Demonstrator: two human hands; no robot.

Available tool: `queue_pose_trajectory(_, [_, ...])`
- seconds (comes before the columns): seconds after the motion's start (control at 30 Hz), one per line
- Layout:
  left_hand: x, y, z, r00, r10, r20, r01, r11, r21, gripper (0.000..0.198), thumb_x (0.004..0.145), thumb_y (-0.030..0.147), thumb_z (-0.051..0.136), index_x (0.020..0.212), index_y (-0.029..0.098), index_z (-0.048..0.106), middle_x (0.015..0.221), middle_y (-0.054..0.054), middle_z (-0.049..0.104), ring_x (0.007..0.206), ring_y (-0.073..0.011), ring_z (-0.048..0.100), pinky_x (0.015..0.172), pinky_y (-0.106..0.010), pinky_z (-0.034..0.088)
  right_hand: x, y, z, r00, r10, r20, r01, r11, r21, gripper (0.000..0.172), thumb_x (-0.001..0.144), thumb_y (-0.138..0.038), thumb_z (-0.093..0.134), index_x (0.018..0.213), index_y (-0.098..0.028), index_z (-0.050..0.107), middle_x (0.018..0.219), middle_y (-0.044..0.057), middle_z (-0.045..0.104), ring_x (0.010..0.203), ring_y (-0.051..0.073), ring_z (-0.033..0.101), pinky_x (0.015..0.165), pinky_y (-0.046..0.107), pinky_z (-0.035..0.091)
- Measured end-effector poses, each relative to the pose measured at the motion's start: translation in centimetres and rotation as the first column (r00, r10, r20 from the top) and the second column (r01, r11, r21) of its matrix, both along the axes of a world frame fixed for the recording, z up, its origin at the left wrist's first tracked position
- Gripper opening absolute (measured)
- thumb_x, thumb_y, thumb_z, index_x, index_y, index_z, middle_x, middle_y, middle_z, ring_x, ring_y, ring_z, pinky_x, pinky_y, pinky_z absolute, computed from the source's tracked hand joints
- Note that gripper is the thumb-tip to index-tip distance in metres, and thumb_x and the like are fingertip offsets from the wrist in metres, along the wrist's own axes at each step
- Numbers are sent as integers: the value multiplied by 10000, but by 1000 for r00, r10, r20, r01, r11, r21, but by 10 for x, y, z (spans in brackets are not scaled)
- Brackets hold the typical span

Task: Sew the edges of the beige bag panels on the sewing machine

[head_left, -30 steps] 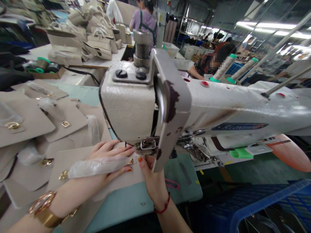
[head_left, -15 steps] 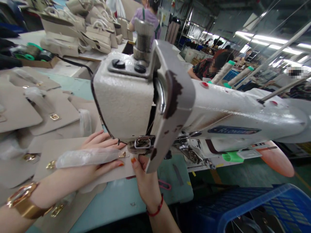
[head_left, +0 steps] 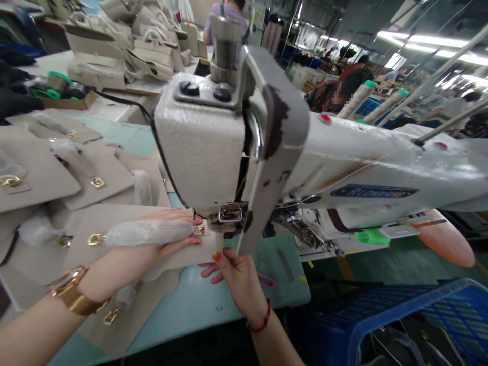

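A beige bag panel (head_left: 209,250) lies under the sewing head of a white sewing machine (head_left: 200,147). It carries a plastic-wrapped handle (head_left: 148,234) with gold hardware at both ends. My left hand (head_left: 147,255), below a gold watch, lies flat on the panel and passes beneath the handle, fingers stretched towards the needle area. My right hand (head_left: 241,274) pinches the panel's near right corner, thumb on top and fingers below. The needle is hidden behind the metal parts and the grey guard (head_left: 272,137).
Similar beige panels (head_left: 30,162) overlap at left. A blue plastic basket (head_left: 381,320) with dark pieces stands at lower right. Thread spools (head_left: 57,84) sit in a box, and beige bags (head_left: 156,53) are piled behind. Other people work in the background.
My right hand has drawn back from beside the needle area to the panel's near corner, its fingers now showing below the edge. The left hand stays flat on the panel. The view has shifted slightly.
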State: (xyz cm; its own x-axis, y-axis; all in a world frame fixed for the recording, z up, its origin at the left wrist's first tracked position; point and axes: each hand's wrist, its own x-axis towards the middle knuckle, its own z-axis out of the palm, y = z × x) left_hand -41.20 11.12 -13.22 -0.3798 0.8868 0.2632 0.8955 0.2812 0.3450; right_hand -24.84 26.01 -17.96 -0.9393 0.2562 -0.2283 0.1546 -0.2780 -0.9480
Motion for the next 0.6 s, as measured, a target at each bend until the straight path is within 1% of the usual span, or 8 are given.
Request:
queue_pose_trajectory(0.07, [2,1,6,1000,8,7,-8,998,-56,386,902,490,488,1148,212,591,1126,-14,665,1075,-196,598,1037,-384,434,-1,2,2,1000,16,18,-16,1000,-27,423,882,-506,550,937,-124,722,864,108,739,690,152,694,540,183,491])
queue_pose_trajectory(0.17, [6,0,11,997,70,15,-68,994,-86,411,918,509,437,1142,200,588,1146,-35,661,1097,-218,596,1035,-416,434,-1,3,3,999,36,27,-34,997,-71,451,872,-529,549,904,-114,721,830,111,737,679,149,684,528,182,488])
queue_pose_trajectory(0.23, [7,-1,11,996,84,23,-81,992,-92,448,914,543,415,1174,215,575,1194,-28,647,1125,-228,588,1048,-425,420,-1,2,3,999,30,28,-27,995,-92,455,864,-532,558,887,-106,716,814,115,735,665,145,677,516,178,483])
queue_pose_trajectory(0.33, [9,-2,12,994,86,68,-79,992,-98,482,903,583,402,1223,251,542,1237,5,630,1143,-210,585,1067,-397,404,-1,1,4,1000,10,22,-8,994,-109,437,862,-515,571,851,-100,709,789,114,733,636,135,671,511,172,477])
queue_pose_trajectory(0.43, [10,-2,13,991,97,87,-87,989,-120,458,909,561,417,1236,261,529,1255,16,619,1163,-203,573,1077,-397,390,-1,-1,5,1000,3,23,0,993,-114,435,861,-513,567,857,-101,705,779,110,734,610,131,666,505,175,470])
queue_pose_trajectory(0.5, [9,-3,12,994,84,76,-75,991,-114,451,917,537,422,1241,242,525,1283,2,603,1187,-203,556,1092,-404,369,-1,-1,5,1000,6,24,-3,994,-106,439,861,-519,563,871,-104,703,783,109,735,610,133,667,503,178,467])
queue_pose_trajectory(0.6, [8,-4,10,998,15,58,-13,999,-32,467,910,563,404,1164,211,576,1281,-15,610,1186,-207,557,1094,-389,369,-1,-3,3,1000,-13,27,15,996,-93,434,859,-521,564,854,-106,691,782,107,735,605,134,666,498,180,464])
